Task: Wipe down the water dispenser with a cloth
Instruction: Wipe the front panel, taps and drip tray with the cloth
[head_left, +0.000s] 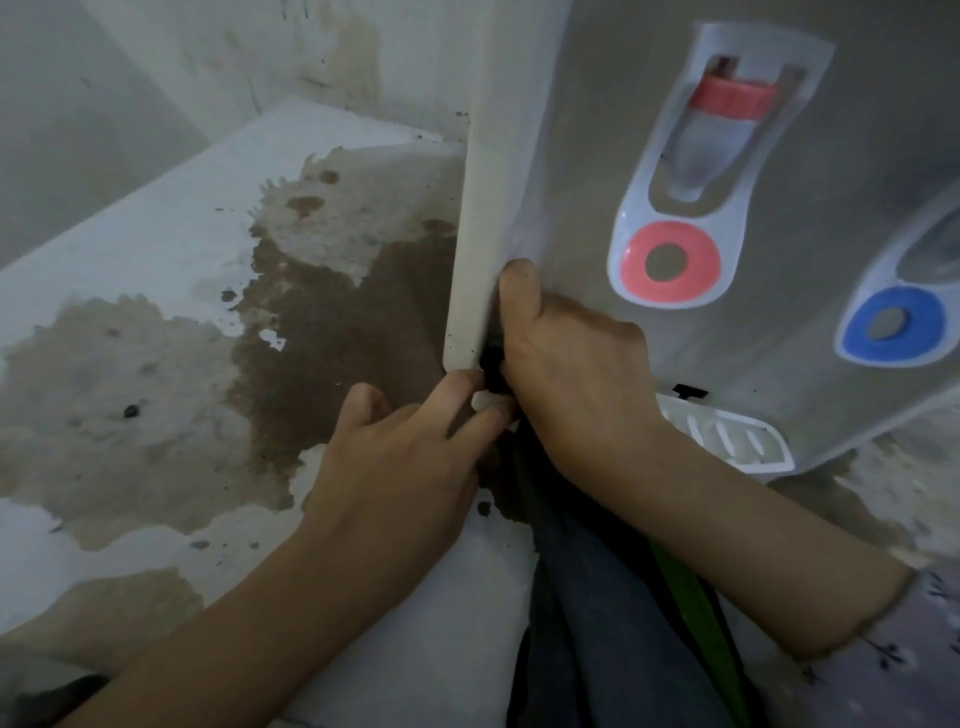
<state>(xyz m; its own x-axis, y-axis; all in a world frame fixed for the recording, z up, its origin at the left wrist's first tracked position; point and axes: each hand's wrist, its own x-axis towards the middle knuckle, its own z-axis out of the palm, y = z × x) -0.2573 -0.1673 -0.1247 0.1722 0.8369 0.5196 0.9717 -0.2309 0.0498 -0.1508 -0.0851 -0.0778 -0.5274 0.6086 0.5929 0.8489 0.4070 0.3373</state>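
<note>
Dark cloth (587, 597) is bunched in the right hand (571, 364). Its fingers are curled round the cloth and press it against the near-left corner edge of the dispenser (597, 130), low down, with the thumb lying up the front panel. The rest of the cloth hangs down towards the near edge, a green strip showing in its folds. The left hand (395, 467) sits just left of it, bent fingertips at the bottom of the same corner. Whether they pinch the cloth or only steady the casing cannot be determined.

Assessment: the step in hand appears to be wiping the corner seam and base edge. Recommended: keep the wad firm against the edge, run it the full length of the cream side strip, and refold to a clean face, since specks appear to gather near the bottom corner. The front panel, with its red tap (727, 104), red ring (667, 262) and blue ring (891, 325), has no cloth on it at present. Nor does the drip tray (727, 439), right of the right hand.

Surface: the dispenser stands on a white ledge (156, 249) carrying a large brown stain (322, 338), darkest beside the casing, with dark specks. The wall (156, 62), far left, is streaked and discoloured. Lighting is dim.
</note>
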